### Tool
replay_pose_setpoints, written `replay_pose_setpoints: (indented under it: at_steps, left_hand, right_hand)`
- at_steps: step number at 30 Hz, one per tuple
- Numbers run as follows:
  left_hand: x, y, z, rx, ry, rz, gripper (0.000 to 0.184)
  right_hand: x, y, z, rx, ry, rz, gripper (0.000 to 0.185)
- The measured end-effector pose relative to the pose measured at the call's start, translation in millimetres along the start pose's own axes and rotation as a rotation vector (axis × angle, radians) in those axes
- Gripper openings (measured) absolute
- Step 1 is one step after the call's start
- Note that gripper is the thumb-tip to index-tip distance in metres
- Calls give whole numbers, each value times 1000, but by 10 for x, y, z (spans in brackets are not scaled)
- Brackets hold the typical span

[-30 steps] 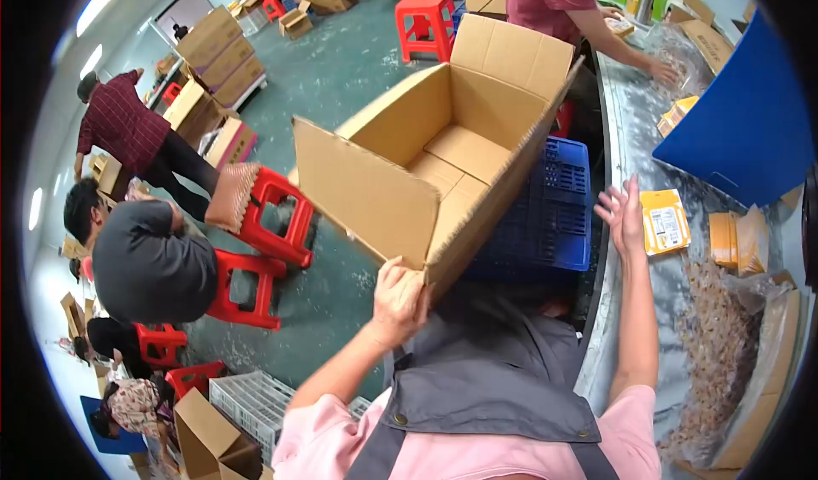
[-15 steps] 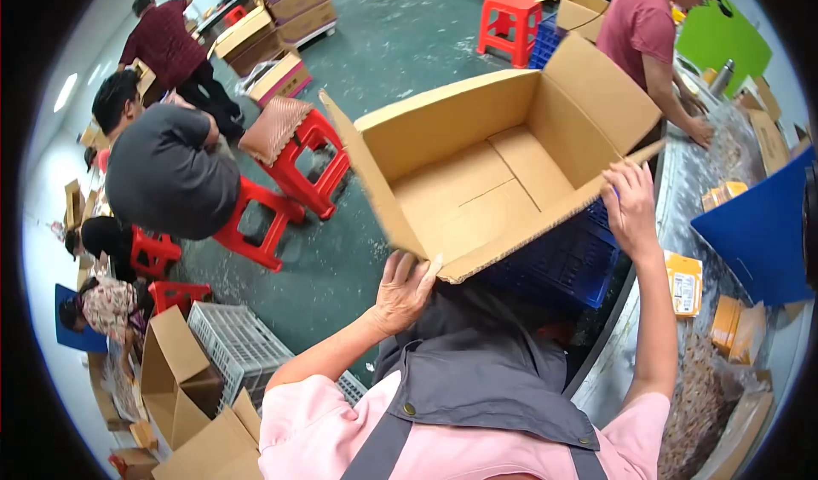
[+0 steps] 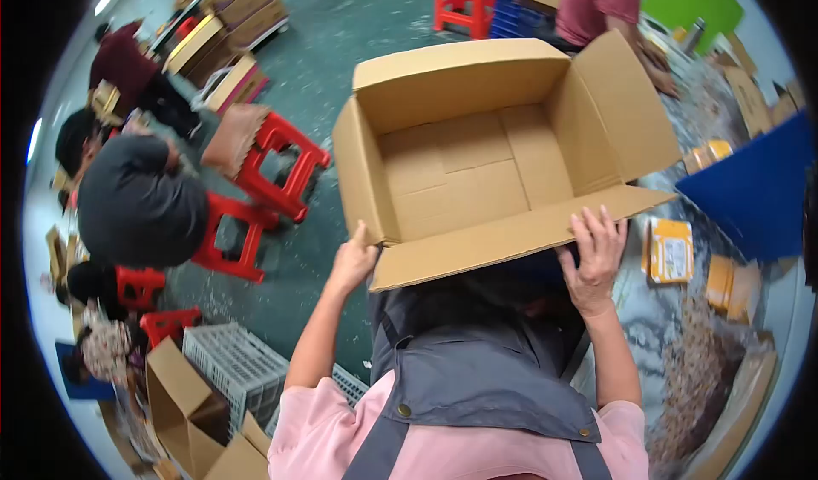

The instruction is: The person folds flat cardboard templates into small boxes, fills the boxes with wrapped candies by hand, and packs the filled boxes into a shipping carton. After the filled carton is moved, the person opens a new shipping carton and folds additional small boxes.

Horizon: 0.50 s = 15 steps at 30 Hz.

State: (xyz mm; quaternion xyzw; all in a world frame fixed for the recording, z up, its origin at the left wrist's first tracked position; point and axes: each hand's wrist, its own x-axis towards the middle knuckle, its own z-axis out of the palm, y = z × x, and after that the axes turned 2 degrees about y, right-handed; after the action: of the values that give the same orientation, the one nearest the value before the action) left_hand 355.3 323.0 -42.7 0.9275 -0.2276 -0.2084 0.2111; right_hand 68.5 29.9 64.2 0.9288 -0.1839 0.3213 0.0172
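Above a green workshop floor, an open cardboard box (image 3: 464, 169) tilts toward a person in a pink shirt and gray apron (image 3: 494, 386), its flaps spread and its bare bottom showing. The left hand (image 3: 351, 263) meets the near left corner, index finger extended along the cardboard and the other fingers partly curled; whether they close on the edge cannot be told. The right hand (image 3: 590, 267) is open, its fingers parted and laid on the near flap (image 3: 503, 239), toward its right end, with the thumb by the flap's lower edge. The hands are well apart, one toward each end of that flap.

Beside the right arm, a worktable (image 3: 626, 327) bears yellow-and-white packets (image 3: 671, 250), an orange packet (image 3: 721, 282) and a heap of small pieces (image 3: 688, 365), near a blue panel (image 3: 754, 190). To the left, a cushion (image 3: 232, 139) rests on a red stool (image 3: 281, 169), close to a seated person in a dark shirt (image 3: 141, 199).
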Motion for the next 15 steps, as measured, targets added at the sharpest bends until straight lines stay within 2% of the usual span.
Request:
replay_pose_setpoints:
  at_steps: [1,2,3,5,6,9,10,14,15]
  left_hand:
    - [-7,133,-219,12,-60,-15,70]
    - [69,-10,-121,156,80,131,72]
    - [-28,174,-197,305,132,162,77]
    - [53,203,-142,438,272,378,82]
    - [208,126,-30,485,363,506,72]
    - [396,124,32,275,305,628,58]
    - [383,173,-9,120,224,555,43]
    - [483,137,11,201,280,640,33]
    - [555,85,75,222,329,681,43]
  right_hand:
    - [-52,-2,5,18,37,-15,48]
    - [-81,-4,-4,5,46,-34,45]
    - [-80,-3,2,-5,57,-58,42]
    - [-36,30,91,24,117,-69,35]
    - [12,19,99,22,130,-65,32]
    - [44,38,224,6,207,-80,33]
    - [56,25,238,0,212,-65,35]
    - [234,21,274,-7,185,-42,43]
    - [309,26,304,0,168,-44,46]
